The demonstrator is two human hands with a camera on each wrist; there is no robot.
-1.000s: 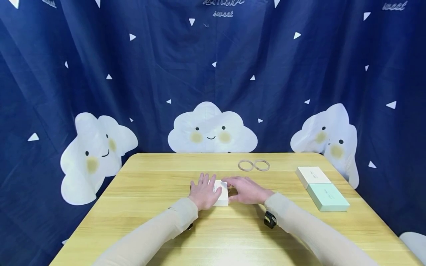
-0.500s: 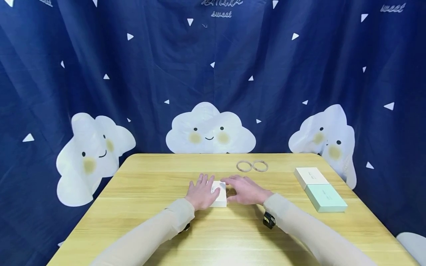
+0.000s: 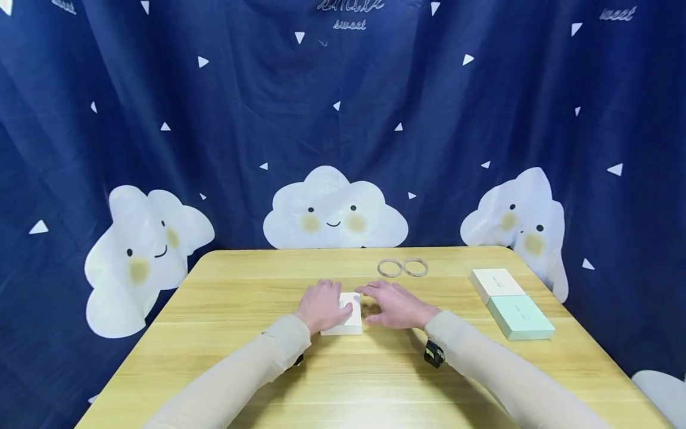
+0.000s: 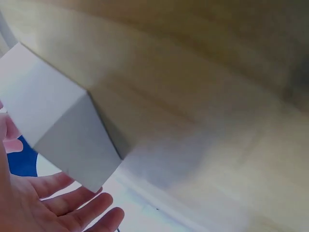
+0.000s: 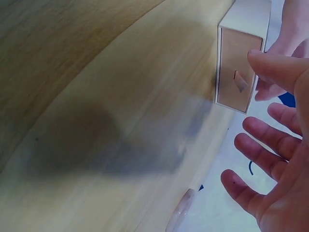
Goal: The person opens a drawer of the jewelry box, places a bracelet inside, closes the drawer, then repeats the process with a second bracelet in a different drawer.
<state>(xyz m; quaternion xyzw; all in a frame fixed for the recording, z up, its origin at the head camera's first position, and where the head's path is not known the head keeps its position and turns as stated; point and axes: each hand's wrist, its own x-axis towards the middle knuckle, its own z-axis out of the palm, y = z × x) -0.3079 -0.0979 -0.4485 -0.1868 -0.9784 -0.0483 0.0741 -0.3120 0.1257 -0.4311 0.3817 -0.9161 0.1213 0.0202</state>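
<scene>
Our left grip (image 3: 320, 305) clasps the white box (image 3: 351, 320) while our right grip (image 3: 395, 305) spreads beside its drawer (image 5: 231, 62), not yet pulled out, two rings (image 3: 402, 268) lying outside.

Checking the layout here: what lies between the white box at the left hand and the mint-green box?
In the head view, the right hand and its sleeve cuff, then bare tabletop.

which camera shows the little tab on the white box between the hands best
The right wrist view: the tab stands out on the tan end of the white box. The head view shows the box's top, partly under the left hand; the left wrist view, plain white faces. Neither shows the tab.
</scene>
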